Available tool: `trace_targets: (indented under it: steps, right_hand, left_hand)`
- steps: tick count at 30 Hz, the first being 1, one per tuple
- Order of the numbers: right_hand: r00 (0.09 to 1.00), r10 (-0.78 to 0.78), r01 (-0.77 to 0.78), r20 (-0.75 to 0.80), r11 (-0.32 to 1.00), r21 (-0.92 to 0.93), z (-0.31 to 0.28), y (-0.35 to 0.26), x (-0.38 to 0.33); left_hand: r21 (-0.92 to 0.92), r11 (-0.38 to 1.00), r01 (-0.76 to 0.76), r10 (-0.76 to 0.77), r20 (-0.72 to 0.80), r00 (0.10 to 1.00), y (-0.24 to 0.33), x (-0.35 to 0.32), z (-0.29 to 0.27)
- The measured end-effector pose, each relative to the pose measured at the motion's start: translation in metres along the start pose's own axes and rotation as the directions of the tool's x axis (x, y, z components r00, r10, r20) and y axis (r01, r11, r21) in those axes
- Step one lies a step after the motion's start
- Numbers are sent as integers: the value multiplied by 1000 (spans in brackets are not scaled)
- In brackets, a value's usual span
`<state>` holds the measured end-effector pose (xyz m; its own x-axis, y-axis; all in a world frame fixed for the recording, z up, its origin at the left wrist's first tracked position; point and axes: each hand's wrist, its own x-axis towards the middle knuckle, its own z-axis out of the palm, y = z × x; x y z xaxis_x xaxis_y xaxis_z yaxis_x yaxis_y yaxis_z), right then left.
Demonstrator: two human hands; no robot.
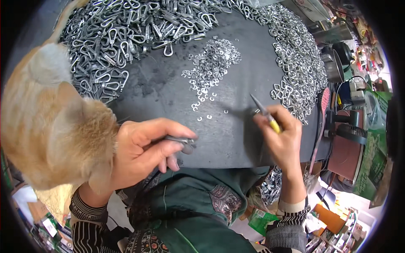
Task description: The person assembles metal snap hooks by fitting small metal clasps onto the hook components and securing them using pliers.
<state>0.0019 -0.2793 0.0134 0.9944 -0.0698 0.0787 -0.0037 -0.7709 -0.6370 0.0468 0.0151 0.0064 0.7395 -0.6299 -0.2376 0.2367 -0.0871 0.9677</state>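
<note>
- Metal piece (180, 139), small and grey, sits just left of the frame's centre, over the near part of the table (249, 76); fingers hide some of it, so I cannot tell its full shape.
- From my end I see the left hand (145, 145) pinching it between thumb and forefinger, nearly closed, the other fingers curled beneath.
- At right of centre, the right hand (283, 133) is closed around yellow-handled pliers (262, 108), their narrow tip pointing to the upper left.
- I see C-rings (216, 59) piled at upper centre, a few strays trailing down towards the hands.
- Carabiners (122, 36) heap across the upper left; links (299, 63) heap along the upper right.
- At the left edge, a cat (46, 118), orange and white, overlaps the left forearm in my view; I cannot tell whether they touch.
</note>
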Motion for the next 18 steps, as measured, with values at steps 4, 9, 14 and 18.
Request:
trace_targets:
  steps: [4,9,14,18]
  right_hand:
    - [939,55,-263,339,750,607,28,-57,-6]
    - [966,-14,-165,257,730,663,43,-71,-8]
    - [957,28,-223,287,707,672,45,-72,-11]
    - [975,-133,62,175,931,361,33,-72,-4]
  left_hand:
    - [-78,991,106,-105,14,994,13,0,3]
    - [-212,965,155,-147,52,988,14,0,0]
    - [-297,939,171,-154,82,985,13,-1,0]
    - [-169,978,123,-121,23,992,7,-4,4]
